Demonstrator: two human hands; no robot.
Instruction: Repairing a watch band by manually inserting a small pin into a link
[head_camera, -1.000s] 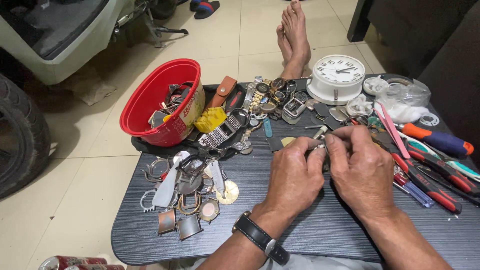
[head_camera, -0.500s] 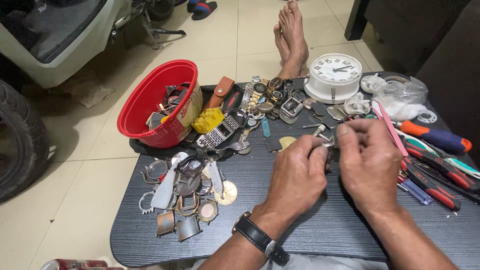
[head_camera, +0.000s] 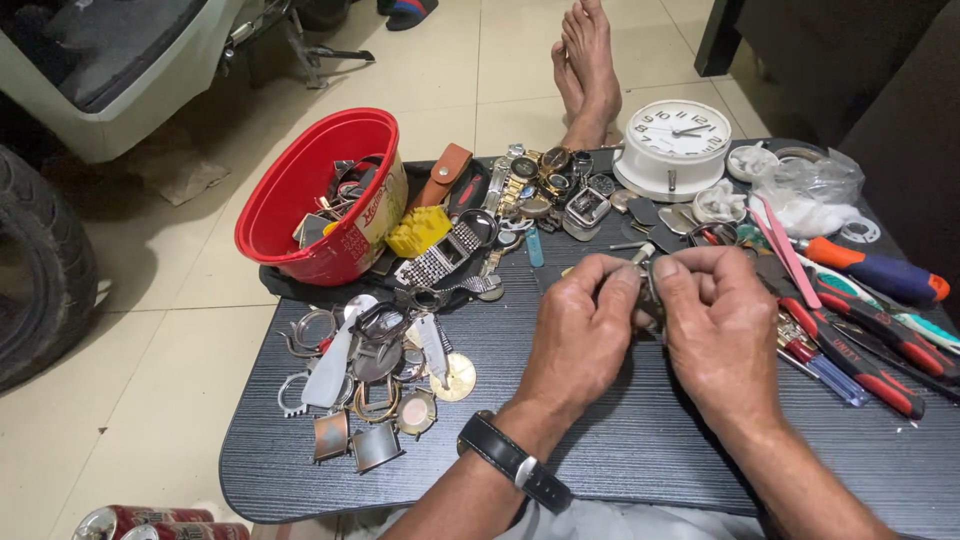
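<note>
Left hand: the left hand (head_camera: 580, 335) is pinching one side of a small metal watch part (head_camera: 650, 290), thumb and forefinger closed narrowly on it; a dark wristwatch (head_camera: 512, 462) is sitting on that wrist.
Right hand: the right hand (head_camera: 722, 330) is closing on the other side of the same piece, fingertips meeting the left hand's just above the counter (head_camera: 620, 450).
Where the piece is: it is being held between the two hands, above the middle of the dark counter and mostly hidden by the fingers, so its exact kind cannot be told.
Doing it well: judging from the grip, the work is fine and close; the wrists are best kept low and near the counter, so that the small piece is lying steady and, if it slips, is falling onto the board rather than the tiled floor (head_camera: 150, 400).
Pressure: a light, even pinch is looking wiser than force, since the part is thin.
Nearby tools: screwdrivers and pliers with red handles (head_camera: 850, 345) are lying just to the right, within easy reach.
Clutter to mind: a heap of watch cases and rings (head_camera: 375, 375) is lying to the left, a red bowl (head_camera: 310, 200) of parts beyond it, and a white clock (head_camera: 672, 148) at the far edge.
</note>
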